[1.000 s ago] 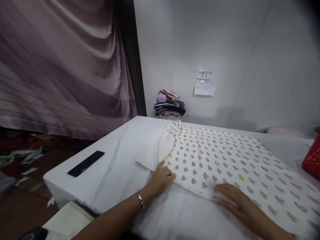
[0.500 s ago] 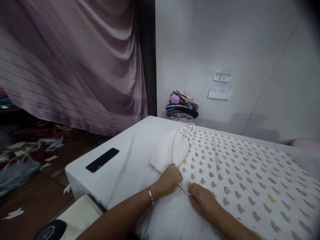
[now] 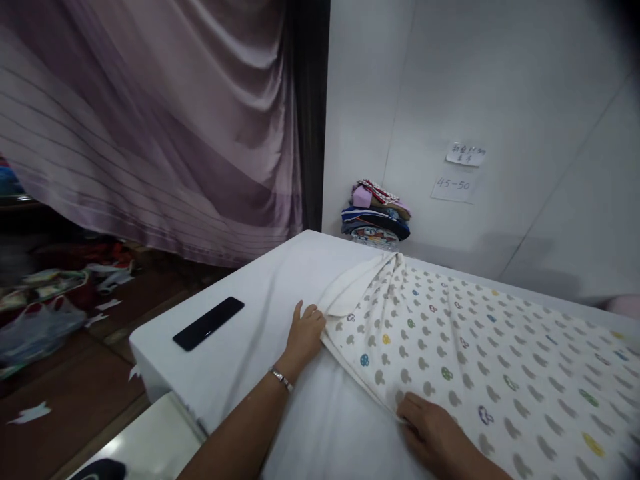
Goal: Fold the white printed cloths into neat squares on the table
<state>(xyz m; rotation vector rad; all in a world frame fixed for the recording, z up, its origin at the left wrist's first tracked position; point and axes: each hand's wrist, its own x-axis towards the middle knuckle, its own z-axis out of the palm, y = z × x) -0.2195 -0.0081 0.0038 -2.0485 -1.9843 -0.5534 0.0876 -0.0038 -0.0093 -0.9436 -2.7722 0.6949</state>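
Note:
A white cloth with a mushroom print (image 3: 425,340) lies spread over the white-covered table (image 3: 280,280). Its far left corner is folded over, showing the plain white underside. My left hand (image 3: 306,333), with a metal bracelet at the wrist, pinches the cloth's left corner. Closer to me, my right hand (image 3: 430,423) has its fingers closed on the near edge of the same cloth. Between both hands the edge runs in a fairly straight slanting line. To the left of my left hand lies a black phone (image 3: 209,323), flat on the table.
A stack of folded clothes (image 3: 376,213) stands beyond the table's far edge by the wall. Handwritten paper notes (image 3: 454,185) are stuck there. A purple curtain (image 3: 200,133) hangs at left. Below it, a plastic bag (image 3: 43,330) and scraps litter the floor. A pale stool-like surface (image 3: 150,433) sits near left.
My left hand has moved left, drawing the cloth's corner out and unfolding part of it. My right hand has shifted slightly right and nearer. The hands are farther apart, and the view has turned slightly.

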